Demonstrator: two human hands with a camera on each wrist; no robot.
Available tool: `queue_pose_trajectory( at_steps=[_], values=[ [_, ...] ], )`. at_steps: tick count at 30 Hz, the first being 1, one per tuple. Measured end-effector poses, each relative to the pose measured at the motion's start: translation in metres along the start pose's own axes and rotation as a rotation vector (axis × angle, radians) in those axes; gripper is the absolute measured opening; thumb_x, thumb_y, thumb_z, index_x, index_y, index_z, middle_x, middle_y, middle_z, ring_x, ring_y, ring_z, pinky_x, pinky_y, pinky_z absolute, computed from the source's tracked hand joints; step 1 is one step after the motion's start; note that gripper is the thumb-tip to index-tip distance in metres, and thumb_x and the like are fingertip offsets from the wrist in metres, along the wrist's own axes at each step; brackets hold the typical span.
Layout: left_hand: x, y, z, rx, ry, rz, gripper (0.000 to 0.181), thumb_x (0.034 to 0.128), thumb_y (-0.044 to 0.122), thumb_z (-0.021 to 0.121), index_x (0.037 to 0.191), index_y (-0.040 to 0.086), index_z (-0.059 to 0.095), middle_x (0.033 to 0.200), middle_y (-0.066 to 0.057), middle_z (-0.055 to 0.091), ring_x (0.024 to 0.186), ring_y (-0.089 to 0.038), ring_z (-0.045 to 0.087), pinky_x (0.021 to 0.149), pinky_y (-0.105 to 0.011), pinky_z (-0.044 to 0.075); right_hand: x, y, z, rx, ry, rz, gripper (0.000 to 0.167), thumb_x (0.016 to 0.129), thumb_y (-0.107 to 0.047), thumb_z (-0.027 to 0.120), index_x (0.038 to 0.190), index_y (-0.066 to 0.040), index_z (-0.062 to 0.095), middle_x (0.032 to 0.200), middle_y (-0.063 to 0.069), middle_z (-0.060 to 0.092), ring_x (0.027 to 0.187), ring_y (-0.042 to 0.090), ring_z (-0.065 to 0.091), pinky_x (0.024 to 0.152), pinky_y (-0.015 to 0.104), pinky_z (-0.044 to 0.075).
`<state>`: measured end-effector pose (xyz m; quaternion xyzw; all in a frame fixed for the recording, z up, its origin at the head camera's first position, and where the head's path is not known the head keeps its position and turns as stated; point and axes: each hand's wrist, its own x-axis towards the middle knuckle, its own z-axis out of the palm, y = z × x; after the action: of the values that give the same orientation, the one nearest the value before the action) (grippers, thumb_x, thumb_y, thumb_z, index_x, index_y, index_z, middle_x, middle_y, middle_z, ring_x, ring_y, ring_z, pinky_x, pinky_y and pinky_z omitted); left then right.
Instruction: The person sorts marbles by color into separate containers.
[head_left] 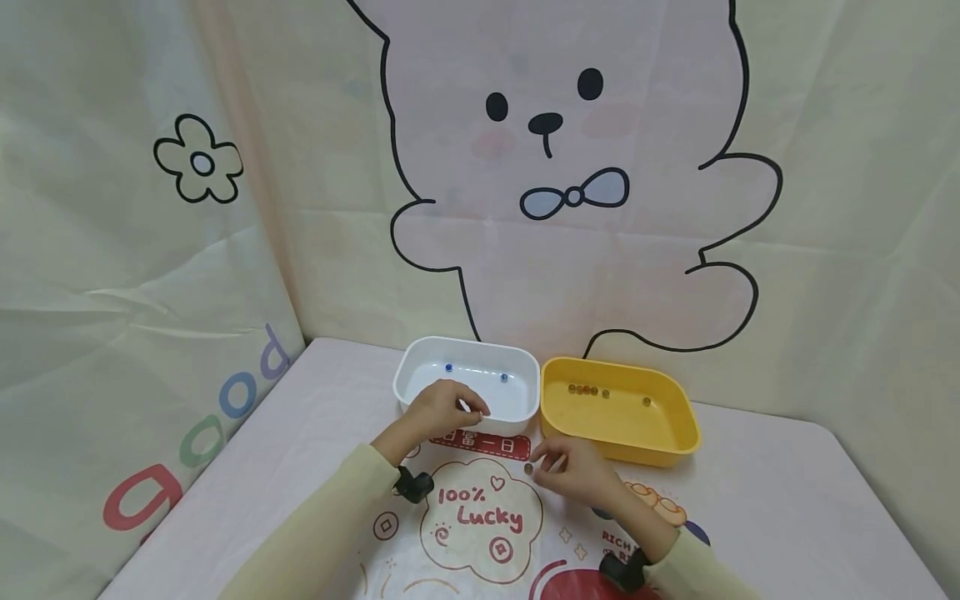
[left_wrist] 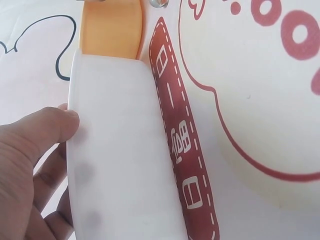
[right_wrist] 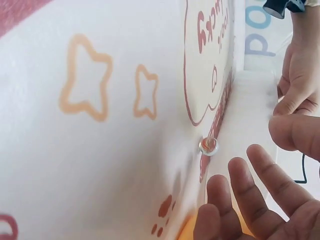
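My left hand [head_left: 444, 408] is at the front rim of the white tray [head_left: 401, 379]. In the left wrist view its thumb lies over the rim, and fingertips show as dark patches through the tray wall [left_wrist: 120, 150], so it pinches the rim. Two blue marbles [head_left: 504, 378] lie inside. Just off the fingertips of my right hand [head_left: 577, 468], a clear marble with an orange swirl [right_wrist: 208, 146] rests on the tabletop. The right fingers are spread and slightly bent, with nothing between them. Several amber marbles [head_left: 587, 390] lie in the yellow tray [head_left: 637, 446].
The trays stand side by side near the back of the table [head_left: 787, 500], before a cloth backdrop [head_left: 675, 208] with a bear drawing. A printed "100% Lucky" pattern [head_left: 480, 521] covers the tabletop in front. A small black wrist camera [head_left: 414, 485] is worn on the left wrist.
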<state>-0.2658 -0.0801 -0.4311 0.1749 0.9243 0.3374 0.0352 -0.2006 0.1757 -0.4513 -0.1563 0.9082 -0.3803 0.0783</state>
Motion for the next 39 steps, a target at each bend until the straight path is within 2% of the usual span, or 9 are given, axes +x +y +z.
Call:
queue_pose_trajectory(
  at_steps=[11, 20, 39],
  values=[
    [0.001, 0.001, 0.0, 0.003, -0.001, -0.004, 0.009, 0.0847, 0.023, 0.072, 0.088, 0.031, 0.076, 0.094, 0.013, 0.07, 0.078, -0.011, 0.054, 0.068, -0.028, 0.044, 0.001, -0.004, 0.006, -0.002, -0.005, 0.034, 0.018, 0.079, -0.018, 0.075, 0.096, -0.015, 0.069, 0.081, 0.0, 0.061, 0.068, 0.012, 0.055, 0.055, 0.024, 0.045],
    [0.0, 0.001, 0.0, 0.0, -0.004, -0.001, 0.008, 0.085, 0.024, 0.072, 0.088, 0.031, 0.076, 0.093, 0.013, 0.07, 0.078, -0.011, 0.054, 0.068, -0.028, 0.044, 0.003, -0.006, 0.012, 0.001, 0.004, 0.099, 0.015, 0.082, -0.011, 0.072, 0.096, -0.013, 0.068, 0.077, 0.001, 0.059, 0.065, 0.014, 0.052, 0.054, 0.024, 0.045],
    [0.0, 0.001, 0.0, 0.001, -0.005, -0.016, 0.008, 0.0853, 0.025, 0.072, 0.089, 0.031, 0.076, 0.094, 0.014, 0.07, 0.079, -0.01, 0.054, 0.069, -0.028, 0.044, 0.008, -0.006, 0.017, -0.026, 0.006, 0.122, 0.012, 0.08, -0.01, 0.074, 0.09, -0.014, 0.068, 0.073, 0.0, 0.056, 0.065, 0.014, 0.052, 0.054, 0.025, 0.044]
  ],
)
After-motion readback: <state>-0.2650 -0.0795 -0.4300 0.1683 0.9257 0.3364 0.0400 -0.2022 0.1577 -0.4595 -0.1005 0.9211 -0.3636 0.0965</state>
